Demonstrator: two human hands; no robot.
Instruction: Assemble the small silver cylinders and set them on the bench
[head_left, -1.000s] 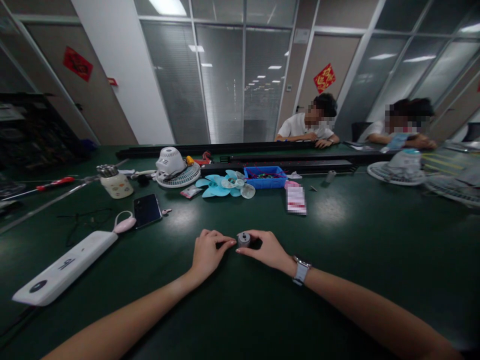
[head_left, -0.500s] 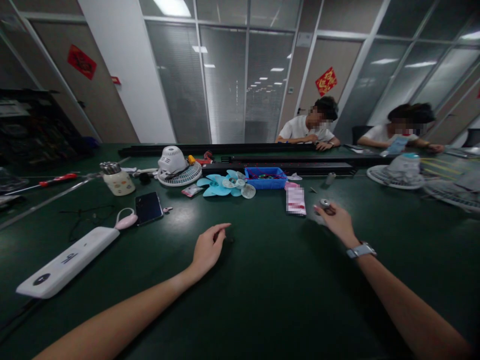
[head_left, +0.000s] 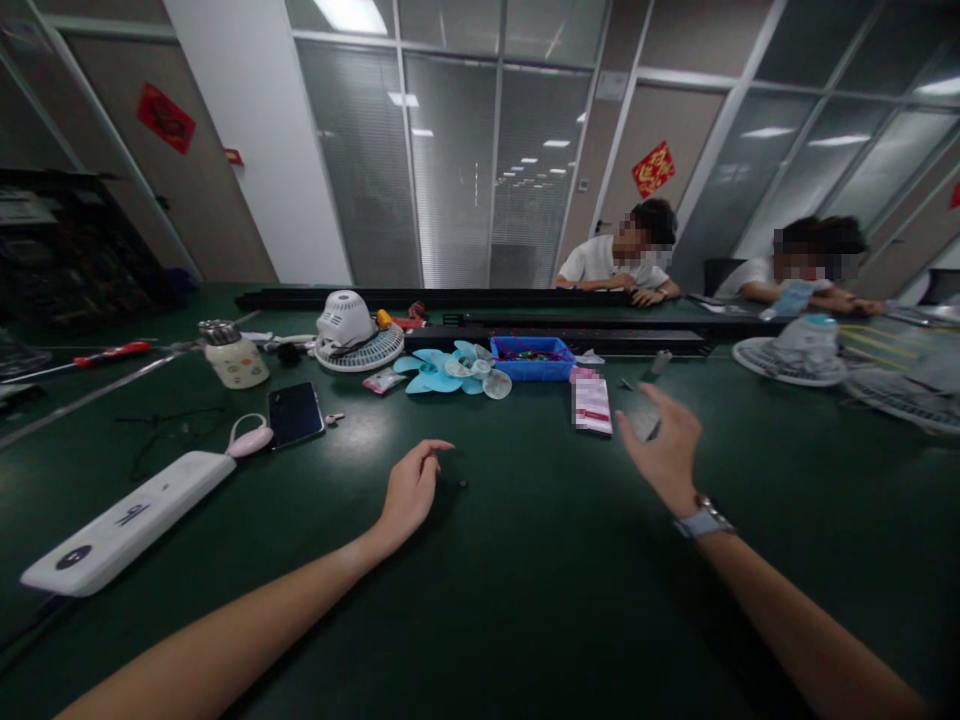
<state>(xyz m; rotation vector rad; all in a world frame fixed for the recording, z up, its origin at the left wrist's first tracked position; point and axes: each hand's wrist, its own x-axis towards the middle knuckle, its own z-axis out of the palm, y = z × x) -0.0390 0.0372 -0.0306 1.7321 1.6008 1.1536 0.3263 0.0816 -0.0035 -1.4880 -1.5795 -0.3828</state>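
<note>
My right hand (head_left: 670, 450) is raised over the table, thumb and fingers spread apart, holding nothing. Between thumb and fingers a small greyish thing (head_left: 646, 428) shows on the table, partly hidden, its kind unclear. A small metal cylinder (head_left: 660, 362) stands just beyond the fingers, and a pink-and-white packet (head_left: 592, 404) lies to their left. My left hand (head_left: 411, 490) rests on its side on the table, index finger stretched out and the other fingers loosely bent, with nothing visible in it. Close by its fingertips lies a tiny dark piece (head_left: 464, 484).
Blue fan blades (head_left: 439, 370), a blue tray (head_left: 532, 360) of small parts and a white fan (head_left: 349, 330) line the back. At left are a power strip (head_left: 135, 520), phone (head_left: 297, 414) and jar (head_left: 234, 355). Two people sit across, near more fan parts (head_left: 799, 350).
My right hand has opened and let go of the small round metal part it held. My left hand has shifted slightly left, uncovering the tiny dark piece.
</note>
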